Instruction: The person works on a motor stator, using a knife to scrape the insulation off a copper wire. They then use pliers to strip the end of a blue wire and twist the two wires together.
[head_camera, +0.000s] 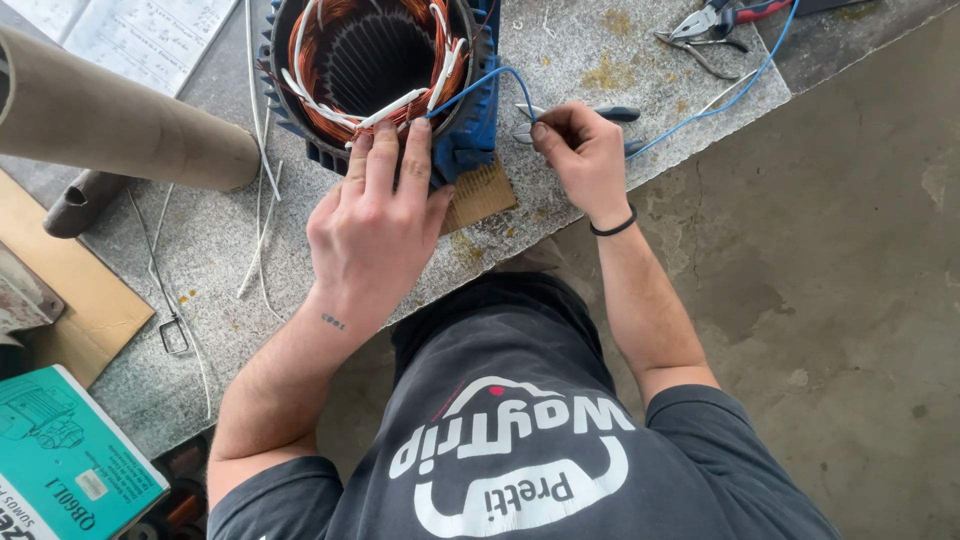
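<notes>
A blue motor stator (470, 140) with copper windings (330, 50) and white sleeved leads stands on the stone bench (590, 50). My left hand (378, 225) lies flat against the stator's near rim, fingers spread over the winding edge. My right hand (580, 155) pinches a blue wire (480, 85) that arcs out of the windings; scissors (575, 118) lie under it on the bench, and whether the hand also grips them is unclear. A black band circles my right wrist.
A cardboard tube (110, 120) lies at the left. Pliers with red handles (720, 20) rest at the far right of the bench. Loose white wires (260, 200), a cardboard sheet (60, 290), a teal box (60, 460) and papers (130, 30) are nearby. Concrete floor lies to the right.
</notes>
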